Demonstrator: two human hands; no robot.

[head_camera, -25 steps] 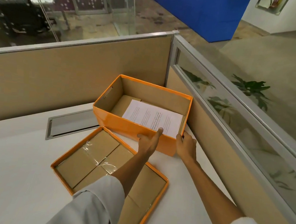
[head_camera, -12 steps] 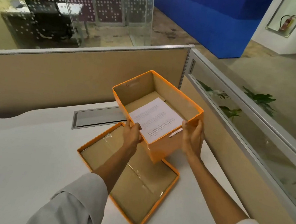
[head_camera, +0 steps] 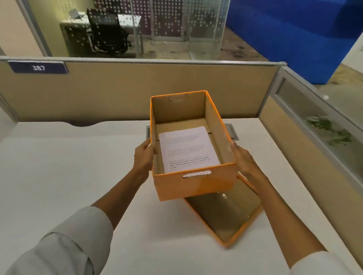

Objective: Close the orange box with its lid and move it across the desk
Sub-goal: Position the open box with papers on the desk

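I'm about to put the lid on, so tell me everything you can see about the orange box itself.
The orange box is an open-topped rectangular carton, orange outside and plain brown cardboard inside, with a slot handle cut in each short end. A printed white sheet lies on its floor. The left hand and right hand grip its long sides, and it looks lifted above the white desk, short end toward the camera, partly over the upturned lid.

A: How is the light?

B: Even and soft, from above. The white desk top is bright, almost washed out at lower left. The open orange cardboard box throws a shadow on the upturned orange lid at lower right.

A: Is it sharp?

B: Not very. The printed sheet of paper is too soft to read. Straight partition edges bend near the frame borders, and the green plant at right is blurred.
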